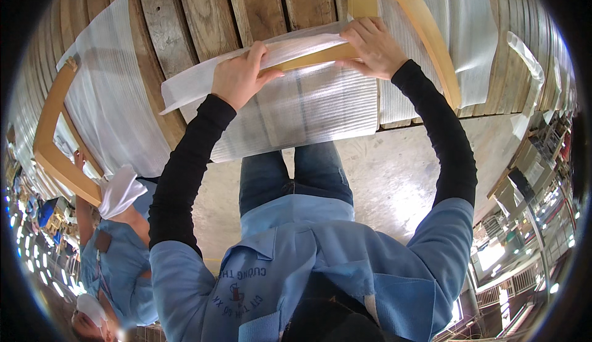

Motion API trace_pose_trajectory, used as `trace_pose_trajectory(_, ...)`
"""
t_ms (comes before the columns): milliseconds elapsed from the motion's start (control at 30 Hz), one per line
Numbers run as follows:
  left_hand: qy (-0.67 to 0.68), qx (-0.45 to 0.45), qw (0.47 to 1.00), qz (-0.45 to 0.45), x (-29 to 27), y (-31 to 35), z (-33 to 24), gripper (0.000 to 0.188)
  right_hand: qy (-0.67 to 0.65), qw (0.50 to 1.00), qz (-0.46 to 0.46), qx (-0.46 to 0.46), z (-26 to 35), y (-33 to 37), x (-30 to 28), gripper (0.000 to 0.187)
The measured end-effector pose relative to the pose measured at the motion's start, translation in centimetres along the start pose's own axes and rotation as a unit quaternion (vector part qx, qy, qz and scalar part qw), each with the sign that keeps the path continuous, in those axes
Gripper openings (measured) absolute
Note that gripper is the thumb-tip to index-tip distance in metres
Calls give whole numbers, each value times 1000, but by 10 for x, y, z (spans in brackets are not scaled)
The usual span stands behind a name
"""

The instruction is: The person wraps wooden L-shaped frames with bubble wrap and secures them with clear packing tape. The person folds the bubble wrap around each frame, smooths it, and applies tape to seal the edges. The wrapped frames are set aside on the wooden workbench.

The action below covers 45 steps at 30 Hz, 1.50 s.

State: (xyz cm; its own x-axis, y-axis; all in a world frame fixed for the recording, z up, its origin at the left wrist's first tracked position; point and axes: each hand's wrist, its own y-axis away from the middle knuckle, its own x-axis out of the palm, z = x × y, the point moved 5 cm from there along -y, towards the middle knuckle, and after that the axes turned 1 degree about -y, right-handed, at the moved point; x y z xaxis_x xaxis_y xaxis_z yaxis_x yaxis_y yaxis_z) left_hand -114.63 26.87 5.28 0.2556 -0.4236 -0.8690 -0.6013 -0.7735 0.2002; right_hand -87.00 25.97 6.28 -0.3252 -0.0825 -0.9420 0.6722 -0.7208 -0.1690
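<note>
A white translucent foam sheet [296, 108] lies over the slatted wooden table and hangs past its front edge. Across it runs a light-coloured wooden piece [317, 57], partly covered by the sheet's folded-over far edge. My left hand [239, 77] is closed on this fold near the wood's left end, thumb pointing right along the wood. Around the right end, my right hand [374, 49] has its fingers over the far side and its thumb on the near side, closed on the wood and foam. The wood's covered ends are hidden.
On the right, a curved wooden frame [425, 28] rests on more foam. At left, a co-worker [117, 249] in blue, with a white-covered hand, is beside an angled wooden frame [52, 138] and another foam sheet [108, 83]. Gaps separate the table's planks [203, 9].
</note>
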Motion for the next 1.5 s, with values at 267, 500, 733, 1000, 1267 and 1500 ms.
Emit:
trace_pose_trajectory(267,-52,50,992,-103,10,9,8,37,16,991,-115,-71,-20,16,22,52)
trace_pose_trajectory(500,-114,123,984,-58,75,80,3,61,55,985,-127,-106,-26,-5,23,48)
trace_pose_trajectory(733,-43,59,997,5,93,104,-28,74,11,989,-139,-40,-21,-12,18,38)
trace_pose_trajectory(1000,-18,-49,934,-354,-17,18,-21,48,69,988,-120,-67,-19,4,36,31)
trace_pose_trajectory(1267,-95,184,931,-300,-1,-11,28,17,130,985,-108,-31,-9,9,33,17)
trace_pose_trajectory(1500,-89,197,923,-319,24,13,20,14,146,983,-110,-19,3,17,39,15)
